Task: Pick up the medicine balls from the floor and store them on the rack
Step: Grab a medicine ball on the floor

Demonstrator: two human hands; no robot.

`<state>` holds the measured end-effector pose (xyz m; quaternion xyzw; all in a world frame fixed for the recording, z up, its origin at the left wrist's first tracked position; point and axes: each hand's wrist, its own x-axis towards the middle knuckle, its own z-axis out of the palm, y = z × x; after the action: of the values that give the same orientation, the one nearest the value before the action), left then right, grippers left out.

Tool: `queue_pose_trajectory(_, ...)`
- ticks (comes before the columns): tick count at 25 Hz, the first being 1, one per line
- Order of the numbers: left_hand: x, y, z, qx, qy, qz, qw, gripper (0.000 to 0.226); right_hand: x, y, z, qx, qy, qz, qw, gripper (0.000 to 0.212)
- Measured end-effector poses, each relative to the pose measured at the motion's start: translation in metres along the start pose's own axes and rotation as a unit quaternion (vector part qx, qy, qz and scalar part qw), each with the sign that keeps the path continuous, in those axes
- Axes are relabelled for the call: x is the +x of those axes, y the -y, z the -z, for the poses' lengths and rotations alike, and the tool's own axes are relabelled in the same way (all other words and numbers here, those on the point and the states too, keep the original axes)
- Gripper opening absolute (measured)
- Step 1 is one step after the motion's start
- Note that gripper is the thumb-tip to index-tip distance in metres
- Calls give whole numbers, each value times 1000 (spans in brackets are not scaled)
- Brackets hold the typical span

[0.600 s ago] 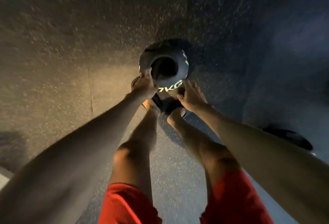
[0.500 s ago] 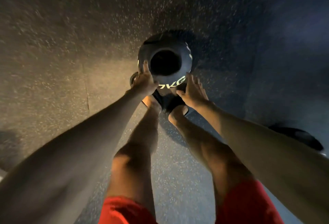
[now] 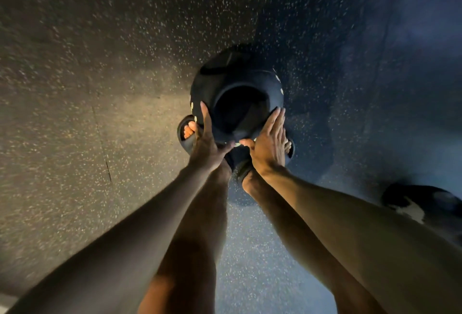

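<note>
1. The person is bending over a speckled rubber floor [image 3: 100, 64], both bare arms reaching straight down.
2. A dark medicine ball [image 3: 246, 81] is sitting between the two hands, out in the open middle of the floor, just over the person's toes.
3. A round recess in the ball is facing the camera, and pale lettering is showing along the ball's left and right rims, too blurred to read.
4. The left hand [image 3: 207, 146] is pressing flat against the ball's left side, its fingers [image 3: 205, 113] lying straight and the thumb spreading toward the middle.
5. The right hand [image 3: 268, 147] is pressing against the ball's right side in the same way, fingers [image 3: 277, 118] straight and close together, thumb pointing inward; the two thumbs are nearly meeting.
6. Neither hand is curling round anything.
7. Whether the ball is touching the floor cannot be told.
8. The feet are standing in dark sandals, the left sandal [image 3: 183, 136] peeking out beside the left wrist.
9. A second dark round object [image 3: 422, 201] with a white patch is lying near the floor's right side, well apart from the ball.
10. A thin seam [image 3: 101, 138] is running across the floor to the left.
</note>
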<state>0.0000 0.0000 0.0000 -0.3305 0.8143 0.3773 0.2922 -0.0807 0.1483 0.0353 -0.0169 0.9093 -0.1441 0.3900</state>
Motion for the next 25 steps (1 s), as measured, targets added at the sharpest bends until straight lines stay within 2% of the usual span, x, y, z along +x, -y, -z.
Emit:
queue_pose_trajectory(3, 1, -7, 27, -15, 39, -54, 998, 129, 6, -1, 8, 8, -13, 17, 1000, 118)
queue_pose_trajectory(6, 41, -12, 65, -17, 35, -109, 993, 125, 25, 9, 24, 21, -37, 51, 998, 112)
queue_pose_trajectory(10, 121, -35, 124, -109, 65, -83, 988, 106, 94, 65, 52, 97, -109, 26, 989, 94)
queue_pose_trajectory(13, 164, -75, 153, -153, -8, -31, 988, 93, 153, 118, 81, 150, -129, 30, 980, 76)
queue_pose_trajectory(17, 185, -110, 168, -154, -58, -28, 986, 83, 185, 132, 103, 67, -117, 125, 983, 72)
queue_pose_trajectory(21, 215, -106, 182, -148, -105, -82, 980, 87, 259, 171, 136, 83, -83, 89, 989, 65)
queue_pose_trajectory(25, 243, -125, 192, -182, -163, -49, 968, 76, 317, 208, 166, 38, -66, 74, 994, 55)
